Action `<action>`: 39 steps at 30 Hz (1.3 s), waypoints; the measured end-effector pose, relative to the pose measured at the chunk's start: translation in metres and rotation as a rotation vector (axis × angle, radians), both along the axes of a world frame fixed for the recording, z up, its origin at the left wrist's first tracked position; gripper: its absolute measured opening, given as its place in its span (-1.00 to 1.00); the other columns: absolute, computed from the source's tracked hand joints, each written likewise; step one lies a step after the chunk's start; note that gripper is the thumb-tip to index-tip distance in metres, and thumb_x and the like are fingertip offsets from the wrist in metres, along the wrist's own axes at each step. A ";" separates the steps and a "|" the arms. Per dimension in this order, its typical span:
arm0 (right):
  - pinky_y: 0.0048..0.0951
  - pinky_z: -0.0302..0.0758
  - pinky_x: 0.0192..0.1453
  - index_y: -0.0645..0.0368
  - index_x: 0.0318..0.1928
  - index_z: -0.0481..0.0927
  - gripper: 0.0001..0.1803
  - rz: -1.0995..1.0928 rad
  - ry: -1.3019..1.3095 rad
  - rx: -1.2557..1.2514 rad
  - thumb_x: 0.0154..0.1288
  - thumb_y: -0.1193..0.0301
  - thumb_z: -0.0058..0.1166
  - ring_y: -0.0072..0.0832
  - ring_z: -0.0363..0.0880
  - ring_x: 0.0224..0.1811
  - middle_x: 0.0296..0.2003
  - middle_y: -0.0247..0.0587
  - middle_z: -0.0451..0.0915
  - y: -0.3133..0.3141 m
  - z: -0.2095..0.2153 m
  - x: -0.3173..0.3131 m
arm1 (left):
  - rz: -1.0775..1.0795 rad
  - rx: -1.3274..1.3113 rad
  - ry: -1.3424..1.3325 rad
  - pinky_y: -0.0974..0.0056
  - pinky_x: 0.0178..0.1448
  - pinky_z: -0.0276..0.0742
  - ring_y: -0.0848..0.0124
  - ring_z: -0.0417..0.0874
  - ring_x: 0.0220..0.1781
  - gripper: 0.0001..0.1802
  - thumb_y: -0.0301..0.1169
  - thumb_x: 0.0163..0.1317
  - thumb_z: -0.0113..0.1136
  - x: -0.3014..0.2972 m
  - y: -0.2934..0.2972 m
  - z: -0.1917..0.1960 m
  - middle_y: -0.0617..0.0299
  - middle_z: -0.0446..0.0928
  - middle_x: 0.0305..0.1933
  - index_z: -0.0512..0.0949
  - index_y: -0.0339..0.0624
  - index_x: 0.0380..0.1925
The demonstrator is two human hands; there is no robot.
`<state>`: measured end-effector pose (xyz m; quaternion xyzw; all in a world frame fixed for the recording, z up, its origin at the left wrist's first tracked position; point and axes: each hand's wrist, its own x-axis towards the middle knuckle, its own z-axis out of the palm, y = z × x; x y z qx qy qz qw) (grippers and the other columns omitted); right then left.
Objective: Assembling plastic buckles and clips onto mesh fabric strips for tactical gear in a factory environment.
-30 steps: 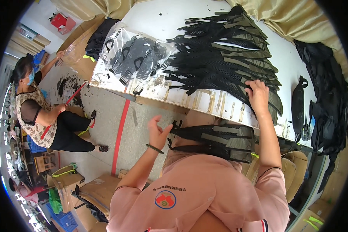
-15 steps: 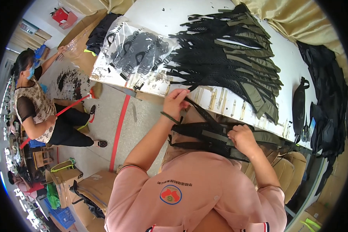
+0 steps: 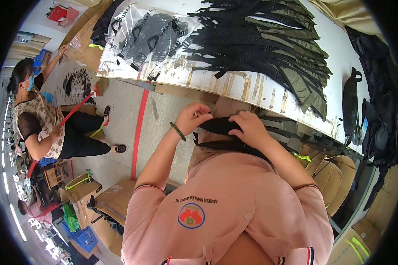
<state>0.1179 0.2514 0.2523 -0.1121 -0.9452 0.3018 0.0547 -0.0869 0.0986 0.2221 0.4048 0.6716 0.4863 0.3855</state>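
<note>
A black fabric strap piece (image 3: 218,125) lies across my lap, below the front edge of the table. My right hand (image 3: 252,130) is closed over its upper band, thumb in front and fingers behind. At the band's left end my left hand (image 3: 191,118) is pinched shut, its fingertips on the strap tip. Another black band (image 3: 225,145) of the piece hangs nearer to my body. Grey and olive parts (image 3: 289,140) stretch out to the right of my right hand, partly under the table edge.
Stacked black mesh and olive pieces (image 3: 261,48) cover the white table (image 3: 269,104). Beside them lies a clear bag of black buckles (image 3: 152,37). A black pouch (image 3: 350,104) lies at the right. Leftward, a co-worker (image 3: 40,112) holds a red-handled broom (image 3: 77,108). Cardboard boxes (image 3: 115,198) stand at lower left.
My left hand has come down and left from the table edge, lowering the raised strap. My right hand has moved left and up along the piece. The view has shifted slightly.
</note>
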 end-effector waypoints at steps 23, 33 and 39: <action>-0.64 0.35 -0.36 0.23 -0.34 0.59 -0.90 -0.132 -0.312 -1.184 0.19 0.45 0.14 -0.72 0.41 -0.46 -0.50 -0.45 0.54 0.009 -0.022 -0.027 | -0.015 -0.168 -0.339 0.43 -0.17 0.56 0.52 0.59 -0.26 -0.78 -0.62 0.13 0.18 0.005 -0.001 0.031 0.23 0.56 -0.25 0.54 -0.32 -0.18; -0.64 0.37 -0.35 0.24 -0.33 0.58 -0.90 -0.112 -0.328 -1.309 0.20 0.46 0.13 -0.71 0.42 -0.45 -0.48 -0.44 0.54 0.009 -0.011 -0.025 | 0.011 0.059 -0.286 0.49 -0.25 0.49 0.58 0.56 -0.32 -0.80 -0.60 0.07 0.25 0.008 -0.001 0.026 0.27 0.57 -0.32 0.56 -0.27 -0.25; -0.63 0.41 -0.32 0.27 -0.24 0.55 -0.85 -0.142 -0.097 -1.209 0.20 0.47 0.13 -0.69 0.45 -0.43 -0.44 -0.39 0.56 -0.008 0.011 -0.035 | 0.100 0.026 -0.450 0.49 -0.28 0.49 0.56 0.59 -0.37 -0.80 -0.65 0.08 0.22 0.011 0.005 0.029 0.26 0.58 -0.39 0.53 -0.26 -0.26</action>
